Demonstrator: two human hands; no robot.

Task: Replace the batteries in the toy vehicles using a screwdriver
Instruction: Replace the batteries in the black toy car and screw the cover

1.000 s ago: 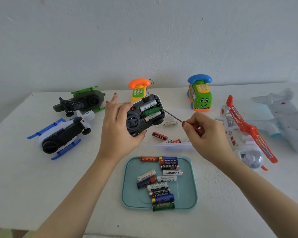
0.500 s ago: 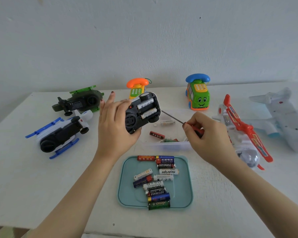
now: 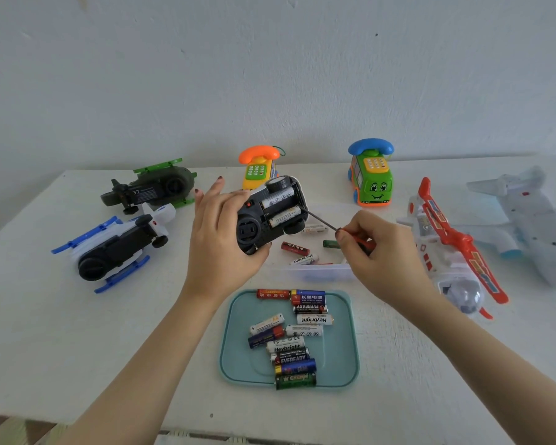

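My left hand (image 3: 219, 239) grips a black toy vehicle (image 3: 264, 216) turned underside up above the table. Its battery bay is uncovered and two white batteries (image 3: 281, 207) lie in it. My right hand (image 3: 382, 252) pinches a red-handled screwdriver (image 3: 326, 222) whose thin shaft points left, its tip at the right edge of the bay. A green battery (image 3: 330, 243) lies just below the shaft, in a clear tray (image 3: 318, 271) with other loose batteries. In front of me a teal tray (image 3: 238, 348) carries several more batteries (image 3: 289, 338).
A green helicopter (image 3: 151, 189) and a blue-white helicopter (image 3: 116, 248) lie at the left. An orange phone toy (image 3: 258, 168) and a green phone car (image 3: 371, 175) stand at the back. A red-white plane (image 3: 446, 248) and a pale plane (image 3: 527, 216) lie at the right.
The green battery that sat in the middle of the bay is out and lies in the clear tray. My left hand has tilted the toy.
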